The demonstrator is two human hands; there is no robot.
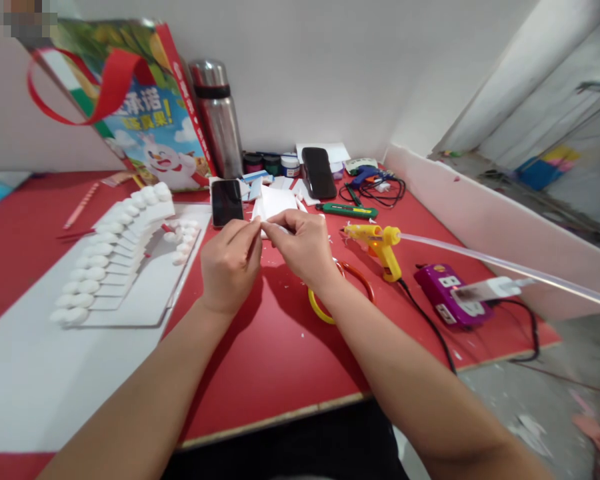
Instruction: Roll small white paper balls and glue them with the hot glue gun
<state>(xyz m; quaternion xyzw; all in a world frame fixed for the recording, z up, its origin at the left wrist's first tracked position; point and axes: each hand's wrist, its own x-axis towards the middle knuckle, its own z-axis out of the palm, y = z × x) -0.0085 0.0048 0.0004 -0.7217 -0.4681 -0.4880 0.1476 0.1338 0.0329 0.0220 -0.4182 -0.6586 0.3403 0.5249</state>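
Note:
Over the red table, my left hand (231,264) and my right hand (303,245) meet fingertip to fingertip. Both are closed in a pinch; what lies between the fingers is too small or hidden to name. Just behind the fingertips lies folded white paper (276,202). Below my right wrist rest scissors with a red and yellow handle (321,311), partly covered by the forearm. To the left stands a white stepped model (130,267) edged with rows of white rounded pieces (96,261). Right of my hands lies a yellow glue gun (380,241) with a clear glue stick (480,256) in its back.
A purple power strip (447,297) with a plug and black cords sits at the right. A green cutter (349,211), two phones (227,203) and paint jars (272,165) lie toward the back. A steel flask (223,130) and a printed bag (165,143) stand at the wall.

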